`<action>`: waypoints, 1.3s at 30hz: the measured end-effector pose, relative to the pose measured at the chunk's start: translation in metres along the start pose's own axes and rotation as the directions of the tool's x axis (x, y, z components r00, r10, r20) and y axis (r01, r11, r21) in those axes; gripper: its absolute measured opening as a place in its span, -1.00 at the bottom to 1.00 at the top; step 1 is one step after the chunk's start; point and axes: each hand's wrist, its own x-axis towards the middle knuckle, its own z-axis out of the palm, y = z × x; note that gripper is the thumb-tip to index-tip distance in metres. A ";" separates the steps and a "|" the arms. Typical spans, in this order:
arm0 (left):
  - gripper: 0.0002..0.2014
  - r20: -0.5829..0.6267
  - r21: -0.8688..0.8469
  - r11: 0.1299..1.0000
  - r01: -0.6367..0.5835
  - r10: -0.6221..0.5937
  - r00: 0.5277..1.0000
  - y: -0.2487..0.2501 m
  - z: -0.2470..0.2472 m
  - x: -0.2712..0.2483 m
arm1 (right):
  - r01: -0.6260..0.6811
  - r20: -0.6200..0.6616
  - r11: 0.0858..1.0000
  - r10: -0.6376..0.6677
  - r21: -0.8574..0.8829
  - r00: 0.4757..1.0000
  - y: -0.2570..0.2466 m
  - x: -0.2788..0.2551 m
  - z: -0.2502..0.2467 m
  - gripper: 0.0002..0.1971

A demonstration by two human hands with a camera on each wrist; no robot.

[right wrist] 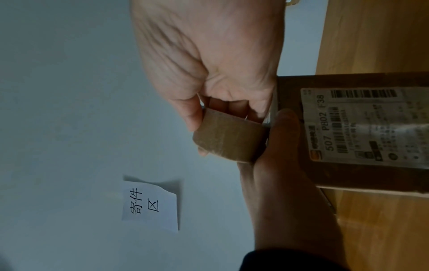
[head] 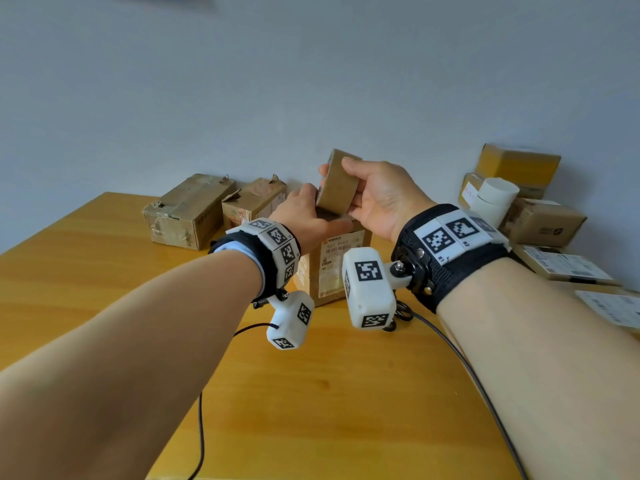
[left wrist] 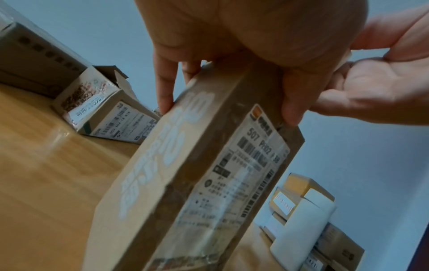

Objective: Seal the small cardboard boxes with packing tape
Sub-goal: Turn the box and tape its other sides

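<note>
The roll of tape (head: 336, 184) sits in the right hand (head: 382, 199), thumb on one side and fingers curled round the other, held just above the box (head: 337, 263). It looks light and stiff, a cardboard core wound in smooth brown film, best held by its flat sides so the sticky band stays free (the loose end is not clear in any view).

The box stands upright on the worktop (head: 311, 393), directly under both hands. The left hand (head: 304, 220) rests on its top, fingers (left wrist: 166, 95) down the far face and thumb down the labelled face, a light steadying grip that pinches the upper edge. I judge the box light and fairly rigid, though worn; the old tape on it is glossy, so a fresh strip may slide before it is pressed down. The printed label (right wrist: 362, 126) is slick paper.

Behind stand two battered boxes (head: 188, 211) with torn flaps, and to the right a stack of parcels (head: 540, 220) with a white roll (head: 495, 199).
</note>
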 end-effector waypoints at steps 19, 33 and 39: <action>-0.36 0.084 -0.029 0.991 0.130 -0.127 0.988 -0.001 -0.016 0.003 | -0.043 -0.129 0.936 -0.002 -0.348 0.992 -0.017 -0.042 -0.001 -0.77; -0.43 0.098 -0.108 0.983 0.148 -0.137 0.986 -0.003 -0.020 0.000 | -0.170 -0.171 0.854 0.097 -0.491 0.980 -0.009 -0.058 -0.015 -0.72; -0.44 0.116 -0.122 0.979 0.161 -0.148 0.982 -0.005 -0.023 0.003 | -0.209 -0.185 0.837 0.131 -0.505 0.974 0.004 -0.057 -0.017 -0.73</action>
